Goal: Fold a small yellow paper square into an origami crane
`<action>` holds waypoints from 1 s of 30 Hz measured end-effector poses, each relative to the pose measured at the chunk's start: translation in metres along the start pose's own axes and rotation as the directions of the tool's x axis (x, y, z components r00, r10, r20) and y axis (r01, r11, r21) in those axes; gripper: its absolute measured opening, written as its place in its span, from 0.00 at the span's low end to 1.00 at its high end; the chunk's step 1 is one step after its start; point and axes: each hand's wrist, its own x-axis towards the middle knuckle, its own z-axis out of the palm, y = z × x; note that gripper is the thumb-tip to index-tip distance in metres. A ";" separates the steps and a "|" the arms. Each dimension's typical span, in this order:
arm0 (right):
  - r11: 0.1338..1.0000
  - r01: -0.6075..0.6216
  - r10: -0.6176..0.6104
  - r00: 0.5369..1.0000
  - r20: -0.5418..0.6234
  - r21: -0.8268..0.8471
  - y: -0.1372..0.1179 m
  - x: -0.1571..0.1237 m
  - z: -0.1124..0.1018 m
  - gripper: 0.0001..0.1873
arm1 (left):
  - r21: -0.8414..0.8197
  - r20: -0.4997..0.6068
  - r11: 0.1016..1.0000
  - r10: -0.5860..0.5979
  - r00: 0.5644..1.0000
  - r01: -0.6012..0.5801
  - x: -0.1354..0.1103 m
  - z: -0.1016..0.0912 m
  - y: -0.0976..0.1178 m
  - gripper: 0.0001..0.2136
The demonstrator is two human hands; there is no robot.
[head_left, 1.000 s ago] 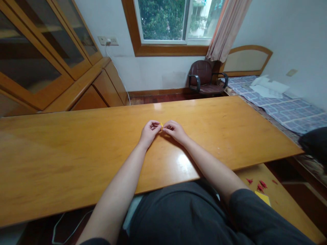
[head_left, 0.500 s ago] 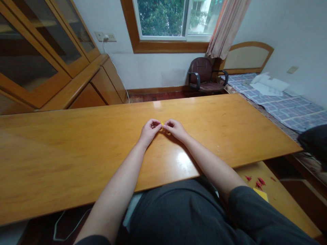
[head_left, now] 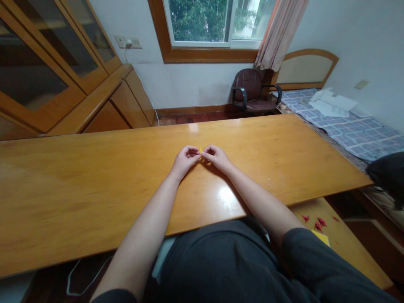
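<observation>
Indoors, left hand (head_left: 184, 161) and right hand (head_left: 218, 158) pinching 1 yellow piece (head_left: 201, 150), glossy table (head_left: 94, 181), window (head_left: 198, 21) beyond.

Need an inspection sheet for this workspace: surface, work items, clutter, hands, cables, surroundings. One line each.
Surface: glossy wooden table, light glaring near its front edge.
Work items: small yellow piece at the fingertips; exact shape too small to tell.
Clutter: small red pieces and yellow sheet on the lower wooden surface at right.
Hands: left hand and right hand both pinch the yellow piece.
Cables: white cable hanging from the wall socket.
Surroundings: cabinet left, window and chair ahead, bed right.
</observation>
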 end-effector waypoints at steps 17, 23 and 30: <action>0.992 -0.028 0.033 0.999 -0.033 0.126 0.003 0.005 -0.001 0.24 | -0.020 -0.033 0.999 0.036 0.999 -0.036 0.003 0.000 -0.008 0.21; 0.992 -0.022 0.026 0.999 -0.033 0.125 0.002 0.005 -0.001 0.25 | -0.007 -0.019 0.999 0.041 0.999 -0.041 0.003 0.001 -0.007 0.21; 0.993 -0.003 0.006 1.000 -0.027 0.122 0.004 0.005 -0.002 0.23 | -0.007 -0.036 1.000 0.026 0.999 -0.026 0.002 0.002 -0.004 0.21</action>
